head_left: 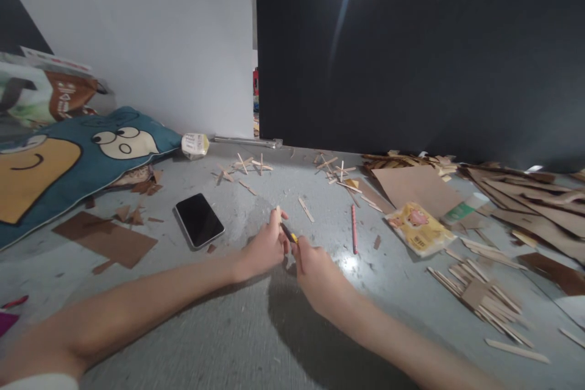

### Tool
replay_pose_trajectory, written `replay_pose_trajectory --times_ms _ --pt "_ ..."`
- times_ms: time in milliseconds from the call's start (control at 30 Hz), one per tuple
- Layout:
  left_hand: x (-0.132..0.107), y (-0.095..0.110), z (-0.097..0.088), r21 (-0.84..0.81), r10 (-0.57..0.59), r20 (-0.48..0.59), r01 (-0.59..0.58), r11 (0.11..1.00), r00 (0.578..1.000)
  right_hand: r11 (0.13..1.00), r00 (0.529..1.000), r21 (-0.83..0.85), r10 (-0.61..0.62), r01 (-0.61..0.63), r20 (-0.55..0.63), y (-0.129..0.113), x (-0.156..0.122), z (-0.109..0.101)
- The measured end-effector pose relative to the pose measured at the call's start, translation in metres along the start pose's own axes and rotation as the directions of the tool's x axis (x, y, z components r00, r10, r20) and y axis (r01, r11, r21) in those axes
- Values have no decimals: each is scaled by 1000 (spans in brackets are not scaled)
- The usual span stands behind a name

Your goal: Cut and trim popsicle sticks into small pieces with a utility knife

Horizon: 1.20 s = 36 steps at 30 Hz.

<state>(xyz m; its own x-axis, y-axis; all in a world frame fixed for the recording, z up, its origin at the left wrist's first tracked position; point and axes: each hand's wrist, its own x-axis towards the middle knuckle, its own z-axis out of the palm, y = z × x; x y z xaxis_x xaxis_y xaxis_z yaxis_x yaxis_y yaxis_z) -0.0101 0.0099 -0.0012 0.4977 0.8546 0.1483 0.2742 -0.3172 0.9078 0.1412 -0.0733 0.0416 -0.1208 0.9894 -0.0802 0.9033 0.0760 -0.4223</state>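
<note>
At the far left, a blue cushion (103, 164) with cartoon faces lay on the grey surface (196, 335), and in front of it was a flat piece of brown cardboard (109, 241). Next came a phone (200, 220), its dark screen facing up. Near the middle, the left hand (265, 248) had its fingers closed around what looked like a small wooden stick (278, 212), whose pale tip stood above them. Between the two hands was a black and yellow cutter (289, 233), pointing toward the left fingers; I could not tell whether its blade touched the stick. A loose stick (306, 209) lay just beyond. The right hand (316, 268) was clamped on the cutter's near end. Further right lay a red pencil (354, 229), then a yellow packet (419, 230), a green and white tube (466, 208), and a heap of wooden sticks (496, 308) with a small cardboard piece (475, 294) on it.
</note>
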Motion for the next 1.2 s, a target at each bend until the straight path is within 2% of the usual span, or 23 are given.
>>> replay_pose_trajectory --times_ms 100,233,333,500,567,733,900,1067,1200 --pt "0 3 -1 50 -16 22 15 999 1000 998 995 -21 54 -53 79 -5 -1 -4" --pt "-1 5 -2 150 -4 69 -6 989 998 1000 999 -19 13 -12 52 4 -2 -16" --pt "-2 4 -2 122 -15 107 2 993 994 1000 998 -3 30 -30 56 5 -1 -18" --pt "1 1 -1 66 -29 31 27 997 999 996 991 6 89 -90 104 -11 -1 -12" --pt "2 1 -1 48 -33 35 31 998 999 995 988 5 99 -100 117 -14 -1 -11" --pt "0 2 -2 73 3 81 -9 997 997 995 993 42 87 -91 77 -2 1 -11" --pt "-2 0 -1 88 -7 104 -2 996 995 1000 999 22 15 -16 37 8 3 -8" --pt "-1 -5 -2 61 20 58 -23 998 998 998 999 61 6 -8 43 6 3 -11" --pt "0 -9 -2 -2 -18 24 18 1000 1000 990 999 138 6 -11 37 6 5 -9"
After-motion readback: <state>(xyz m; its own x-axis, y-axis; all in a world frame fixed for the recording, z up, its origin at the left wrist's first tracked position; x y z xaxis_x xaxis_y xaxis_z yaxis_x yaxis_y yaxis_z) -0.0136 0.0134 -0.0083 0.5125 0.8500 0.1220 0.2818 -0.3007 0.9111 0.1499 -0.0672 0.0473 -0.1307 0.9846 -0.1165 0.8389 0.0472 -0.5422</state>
